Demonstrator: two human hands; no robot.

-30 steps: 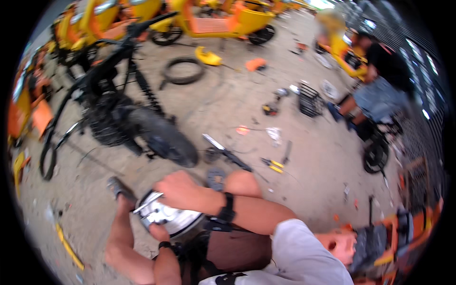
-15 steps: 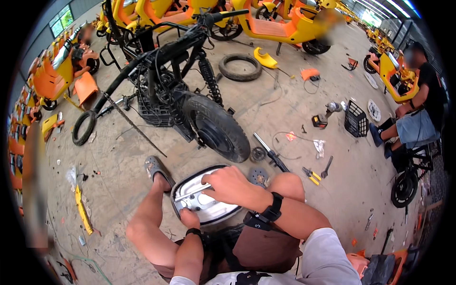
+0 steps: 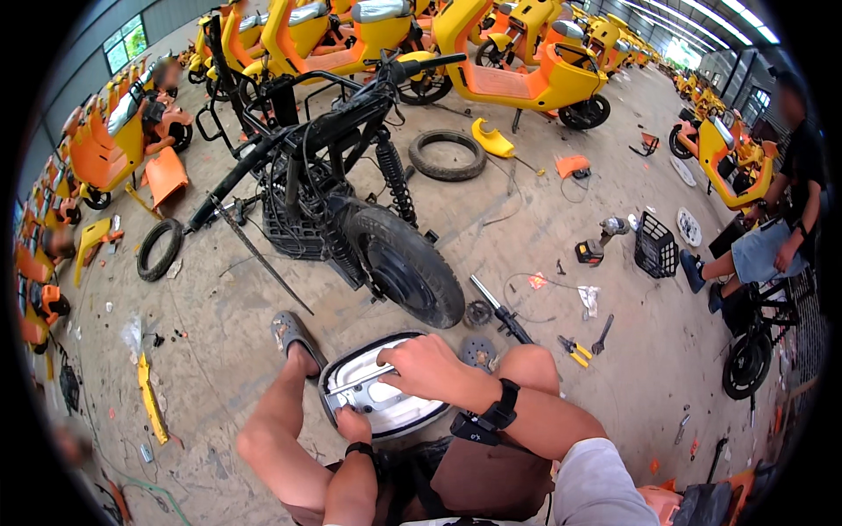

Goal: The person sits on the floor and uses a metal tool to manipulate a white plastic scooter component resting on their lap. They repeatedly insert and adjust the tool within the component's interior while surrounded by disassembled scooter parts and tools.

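right hand (image 3: 428,366) grips shiny rod (image 3: 358,381) over rounded white shell (image 3: 410,415)

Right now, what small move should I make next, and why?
I'd probably use the left hand to check how the left end of the silver tool sits: the right hand holds the tool over the white-lined shell, the left hand is close to that end, and whether it engages anything is too small to tell.

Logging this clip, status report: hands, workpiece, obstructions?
Right hand on silver rod over white shell; left hand at shell's near rim. Shell hollow side up. Pliers on floor, clear.
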